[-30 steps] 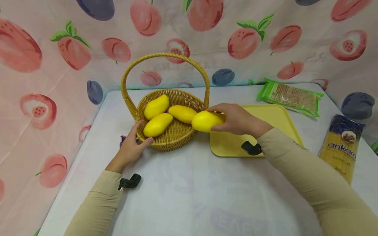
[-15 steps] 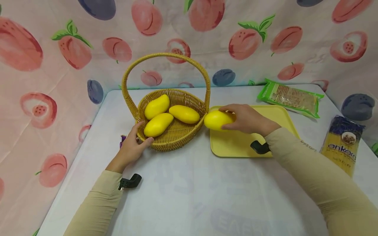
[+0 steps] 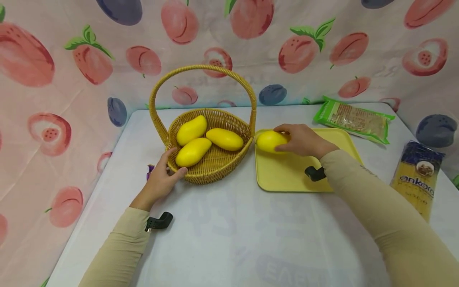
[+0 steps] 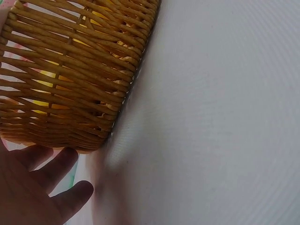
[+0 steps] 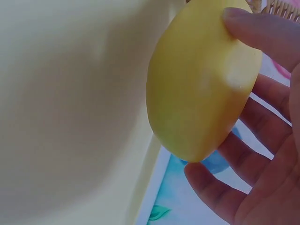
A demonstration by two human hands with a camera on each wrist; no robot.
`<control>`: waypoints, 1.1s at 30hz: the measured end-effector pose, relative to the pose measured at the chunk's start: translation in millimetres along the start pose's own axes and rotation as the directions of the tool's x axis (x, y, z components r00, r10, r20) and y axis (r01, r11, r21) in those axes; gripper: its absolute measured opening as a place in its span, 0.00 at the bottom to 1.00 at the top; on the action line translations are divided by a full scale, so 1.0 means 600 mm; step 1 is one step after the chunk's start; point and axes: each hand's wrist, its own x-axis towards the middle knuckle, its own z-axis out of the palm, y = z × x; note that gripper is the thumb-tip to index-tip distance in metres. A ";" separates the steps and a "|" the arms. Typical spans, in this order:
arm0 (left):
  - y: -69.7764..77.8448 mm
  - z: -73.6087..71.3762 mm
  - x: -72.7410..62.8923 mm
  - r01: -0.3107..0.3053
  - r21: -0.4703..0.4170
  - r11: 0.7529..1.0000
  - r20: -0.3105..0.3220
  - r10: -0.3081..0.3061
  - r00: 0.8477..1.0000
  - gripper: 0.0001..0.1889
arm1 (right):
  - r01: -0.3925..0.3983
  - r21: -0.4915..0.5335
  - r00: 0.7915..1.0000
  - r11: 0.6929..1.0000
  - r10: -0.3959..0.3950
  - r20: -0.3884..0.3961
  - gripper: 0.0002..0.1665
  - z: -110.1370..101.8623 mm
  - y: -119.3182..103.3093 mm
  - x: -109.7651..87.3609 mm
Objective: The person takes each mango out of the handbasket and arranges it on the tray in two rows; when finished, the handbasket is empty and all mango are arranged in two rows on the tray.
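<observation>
Three yellow mangoes lie in a woven basket (image 3: 211, 175) with a tall arched handle; one mango (image 3: 193, 152) is at the near left, another mango (image 3: 191, 130) behind it and a third mango (image 3: 224, 139) to the right. My left hand (image 3: 161, 181) touches the basket's near left side with thumb and fingers spread; its fingertips meet the wicker in the left wrist view. Over the far left corner of a yellow tray (image 3: 279, 179), my right hand (image 3: 303, 140) holds a further mango (image 5: 201, 84) between thumb and fingers, its shadow falling on the tray.
A green-edged clear packet (image 3: 355, 119) lies behind the tray. To its right is a pasta packet (image 3: 416, 179) with a dark blue top. A small purple wrapper (image 3: 150, 170) shows beside the left hand. Fruit-patterned cloth (image 3: 229, 48) hangs behind the white table (image 3: 229, 239).
My right hand has carried its mango rightward from the basket's right rim to over the tray, and lowered it slightly. The left hand stays at the basket.
</observation>
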 end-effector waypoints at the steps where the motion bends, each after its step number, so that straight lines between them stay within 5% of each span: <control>1: 0.001 0.000 -0.001 0.001 -0.001 1.000 0.001 -0.001 1.000 0.42 | -0.009 0.000 1.000 1.000 0.009 0.004 0.40 0.001 0.002 0.003; 33: -0.003 0.000 0.001 -0.002 0.006 1.000 0.000 0.002 1.000 0.42 | 0.024 -0.030 1.000 0.999 -0.025 -0.016 0.33 0.003 0.022 0.053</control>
